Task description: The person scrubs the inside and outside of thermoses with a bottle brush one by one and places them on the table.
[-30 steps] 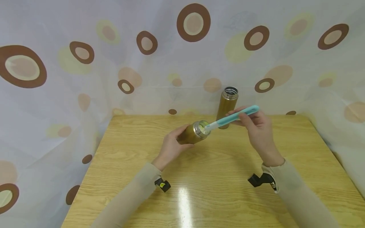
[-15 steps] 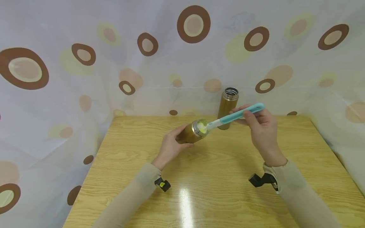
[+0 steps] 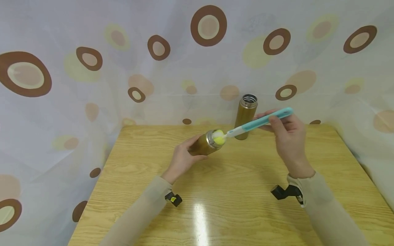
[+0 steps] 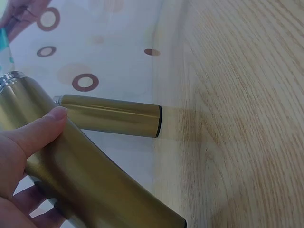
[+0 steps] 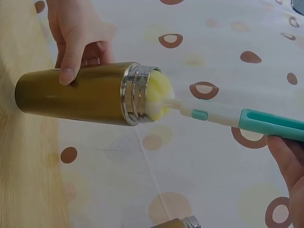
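My left hand (image 3: pixel 181 158) grips a gold thermos flask (image 5: pixel 80 95) round its body, tilted with its steel-threaded mouth toward the right. Out of that mouth bulges the yellow and white sponge head (image 5: pixel 160 92) of a bottle brush. The brush's teal and white handle (image 3: pixel 261 121) is pinched between the thumb and fingers of my right hand (image 3: pixel 290 140), angled up to the right. In the left wrist view the held flask (image 4: pixel 80 166) lies slanted under my thumb.
A second gold flask (image 3: pixel 245 112), lidless, stands upright at the table's back edge, behind the brush. The wooden table (image 3: pixel 147 208) meets a white curtain (image 3: pixel 172 78) with brown and yellow circles at the back and sides.
My right hand has drawn the brush up and to the right. Its sponge head, earlier inside the flask's mouth, now bulges out of it. The left hand has barely shifted.
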`<state>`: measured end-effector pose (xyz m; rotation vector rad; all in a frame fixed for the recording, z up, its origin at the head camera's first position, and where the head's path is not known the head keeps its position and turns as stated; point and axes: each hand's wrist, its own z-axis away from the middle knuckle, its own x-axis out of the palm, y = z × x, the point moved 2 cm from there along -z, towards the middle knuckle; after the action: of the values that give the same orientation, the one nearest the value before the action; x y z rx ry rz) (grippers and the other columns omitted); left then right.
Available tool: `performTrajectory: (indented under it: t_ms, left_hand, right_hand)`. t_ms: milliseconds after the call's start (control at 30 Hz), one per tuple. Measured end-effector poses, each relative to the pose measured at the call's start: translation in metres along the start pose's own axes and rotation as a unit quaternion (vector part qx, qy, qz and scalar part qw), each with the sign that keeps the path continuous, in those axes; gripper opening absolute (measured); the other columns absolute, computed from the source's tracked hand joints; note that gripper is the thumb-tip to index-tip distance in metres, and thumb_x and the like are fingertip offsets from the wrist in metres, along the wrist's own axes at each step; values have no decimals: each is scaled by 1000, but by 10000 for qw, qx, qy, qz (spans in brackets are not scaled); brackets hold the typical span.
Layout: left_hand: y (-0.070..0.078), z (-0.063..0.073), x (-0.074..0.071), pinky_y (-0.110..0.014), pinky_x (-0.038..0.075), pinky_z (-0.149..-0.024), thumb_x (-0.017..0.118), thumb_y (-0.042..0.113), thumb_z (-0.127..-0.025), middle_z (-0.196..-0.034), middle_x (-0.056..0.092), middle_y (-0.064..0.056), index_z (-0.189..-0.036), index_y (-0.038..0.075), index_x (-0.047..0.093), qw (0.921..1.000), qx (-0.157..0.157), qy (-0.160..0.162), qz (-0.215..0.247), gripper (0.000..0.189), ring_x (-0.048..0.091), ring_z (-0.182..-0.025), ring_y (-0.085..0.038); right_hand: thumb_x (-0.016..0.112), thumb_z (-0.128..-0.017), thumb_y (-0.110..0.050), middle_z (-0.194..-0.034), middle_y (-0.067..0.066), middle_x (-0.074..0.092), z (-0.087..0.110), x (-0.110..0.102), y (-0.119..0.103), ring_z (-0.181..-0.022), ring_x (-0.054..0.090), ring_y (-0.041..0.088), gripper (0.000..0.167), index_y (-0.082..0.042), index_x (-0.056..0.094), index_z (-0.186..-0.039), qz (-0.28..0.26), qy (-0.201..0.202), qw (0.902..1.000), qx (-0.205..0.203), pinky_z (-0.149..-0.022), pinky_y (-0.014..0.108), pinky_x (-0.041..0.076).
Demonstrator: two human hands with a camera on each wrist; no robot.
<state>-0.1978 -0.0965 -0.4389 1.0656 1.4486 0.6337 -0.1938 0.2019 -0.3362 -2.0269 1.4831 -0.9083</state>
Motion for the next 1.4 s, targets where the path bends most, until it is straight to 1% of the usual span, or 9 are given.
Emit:
performTrajectory:
  t_ms: [100, 200, 433, 667, 800, 933, 1033, 1200, 1400]
  left_hand:
    - [1, 1, -1, -48, 44, -115, 93, 12, -78, -148, 61, -3, -147, 20, 61, 9999, 38, 10, -120, 76, 55, -138, -27]
    - [2, 1, -1, -47, 44, -115, 93, 14, -79, -148, 61, -3, -147, 19, 61, 9997, 83, -23, -245, 76, 55, -138, -27]
    - [2, 2, -4, -45, 46, -114, 93, 13, -78, -146, 63, -6, -145, 14, 62, 9995, 162, 48, -268, 74, 57, -136, -28]
    - [0, 1, -5, -46, 45, -115, 93, 12, -77, -147, 61, -7, -146, 14, 61, 9993, 243, 44, -278, 76, 56, -137, -29]
    - [-2, 0, -6, -47, 45, -115, 93, 11, -77, -147, 62, -7, -146, 15, 61, 9996, 222, 37, -162, 76, 56, -136, -28]
    - [-4, 0, -8, -47, 45, -114, 94, 9, -76, -146, 63, -4, -146, 17, 62, 9999, 119, 46, -49, 77, 57, -135, -27]
    - [-4, 1, -8, -46, 45, -114, 94, 13, -77, -147, 62, -3, -147, 19, 61, 10000, 37, -7, -45, 77, 57, -135, -26]
    - [1, 1, -9, -47, 44, -115, 94, 13, -77, -148, 61, -4, -146, 18, 61, 10000, 30, -24, -46, 77, 56, -137, -27]
    - [2, 2, -11, -46, 44, -115, 94, 13, -77, -147, 62, -4, -146, 17, 62, 9999, 82, -14, -143, 76, 56, -136, -27]
  right_hand:
    - [48, -104, 13, -103, 25, 74, -1, -2, -2, -97, 76, 31, 19, 28, 57, -109, -186, 57, 9998, -29, -84, 40, 62]
    - [48, -103, 14, -103, 25, 74, -1, -4, -3, -97, 76, 31, 18, 28, 57, -109, -249, 145, 9996, -47, -83, 40, 62]
    - [50, -103, 14, -102, 25, 75, 0, -6, -5, -96, 76, 32, 17, 27, 58, -108, -431, 331, 9985, -12, -83, 40, 62]
    - [50, -103, 13, -101, 25, 75, -1, -9, -6, -96, 76, 33, 17, 28, 58, -109, -363, 388, 9986, 9, -83, 40, 62]
    - [48, -104, 13, -102, 25, 75, -3, -10, -8, -97, 75, 33, 18, 29, 56, -110, -273, 291, 9992, -48, -84, 41, 61]
    - [49, -104, 11, -102, 25, 75, -4, -12, -11, -97, 75, 32, 19, 28, 56, -111, -253, 225, 9994, -115, -85, 40, 61]
    - [50, -104, 11, -102, 25, 74, -5, -14, -14, -97, 76, 32, 18, 26, 57, -112, -349, 287, 9989, -147, -85, 40, 62]
    - [52, -103, 12, -102, 26, 74, -6, -17, -16, -95, 76, 34, 18, 26, 57, -112, -628, 460, 9968, -171, -83, 41, 62]
    - [53, -102, 13, -98, 27, 74, -6, -16, -16, -92, 76, 34, 17, 27, 58, -110, -607, 675, 9957, -163, -79, 41, 63]
